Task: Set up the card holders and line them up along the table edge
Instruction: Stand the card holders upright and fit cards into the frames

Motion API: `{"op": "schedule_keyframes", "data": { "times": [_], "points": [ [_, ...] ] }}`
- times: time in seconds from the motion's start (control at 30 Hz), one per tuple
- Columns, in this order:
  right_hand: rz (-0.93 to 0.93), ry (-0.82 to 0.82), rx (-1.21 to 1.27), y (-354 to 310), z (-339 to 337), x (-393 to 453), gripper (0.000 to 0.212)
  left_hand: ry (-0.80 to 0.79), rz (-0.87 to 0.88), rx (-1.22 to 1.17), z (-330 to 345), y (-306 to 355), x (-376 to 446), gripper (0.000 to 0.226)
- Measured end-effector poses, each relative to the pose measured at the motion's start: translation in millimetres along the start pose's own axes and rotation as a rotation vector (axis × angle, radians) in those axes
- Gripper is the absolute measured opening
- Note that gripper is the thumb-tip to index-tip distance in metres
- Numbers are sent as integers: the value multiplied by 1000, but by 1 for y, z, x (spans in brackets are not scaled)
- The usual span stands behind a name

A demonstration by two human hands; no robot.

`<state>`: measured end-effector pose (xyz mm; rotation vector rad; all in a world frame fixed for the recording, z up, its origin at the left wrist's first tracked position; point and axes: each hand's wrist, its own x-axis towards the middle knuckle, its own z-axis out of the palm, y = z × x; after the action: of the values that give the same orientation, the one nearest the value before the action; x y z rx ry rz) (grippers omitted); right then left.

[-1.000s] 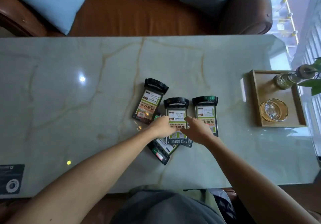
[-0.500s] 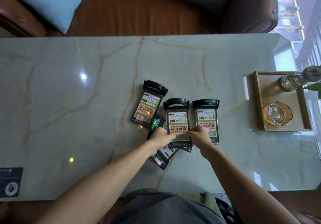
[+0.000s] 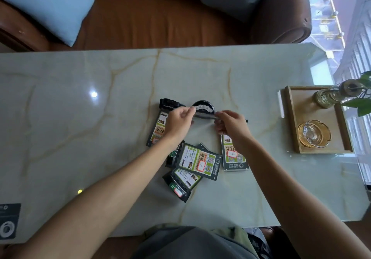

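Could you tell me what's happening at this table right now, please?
A person is setting up card holders on a marble table. The left hand and right hand together hold one holder tipped up on edge, pinched at either end. Four other holders lie flat below and beside the hands, two overlapping. None is lined up along the edge yet.

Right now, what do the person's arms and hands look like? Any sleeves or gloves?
Both arms are bare all the way down, with no sleeves in view. The left hand and right hand wear no gloves, and I see no rings, watch or bracelets. The fingers are bare too.
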<state>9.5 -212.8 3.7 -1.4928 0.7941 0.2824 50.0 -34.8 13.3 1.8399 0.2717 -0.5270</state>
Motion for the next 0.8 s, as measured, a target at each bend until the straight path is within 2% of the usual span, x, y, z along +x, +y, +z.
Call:
{"op": "schedule_keyframes", "data": {
  "times": [0.17,0.27,0.37,0.4,0.47,0.5,0.53,0.57,0.63,0.67,0.8],
  "points": [
    [25,14,84,-14,0,3,37,-73,33,19,1,17,15,37],
    [13,-56,81,-16,-6,1,40,-141,36,110,4,31,20,21],
    [-7,-101,32,-19,-14,-1,41,-139,28,130,6,42,19,5],
    [-16,-99,8,-18,-18,-1,41,-123,9,122,7,44,18,13],
    [-35,-52,-24,-12,-26,-4,37,-43,-70,103,12,41,12,49],
    [-38,-2,-30,-6,-31,-6,34,6,-102,97,15,38,8,52],
    [-34,56,-38,3,-37,-7,31,26,-129,98,19,32,2,46],
    [-18,112,-52,15,-44,-9,30,-7,-150,118,25,24,-4,34],
    [52,186,-92,42,-59,-13,30,-181,-177,199,43,8,-18,11],
    [92,203,-113,55,-66,-15,31,-253,-192,225,53,2,-24,7],
    [176,248,-172,96,-91,-25,43,-318,-270,229,93,-20,-35,21]
  ]
}}
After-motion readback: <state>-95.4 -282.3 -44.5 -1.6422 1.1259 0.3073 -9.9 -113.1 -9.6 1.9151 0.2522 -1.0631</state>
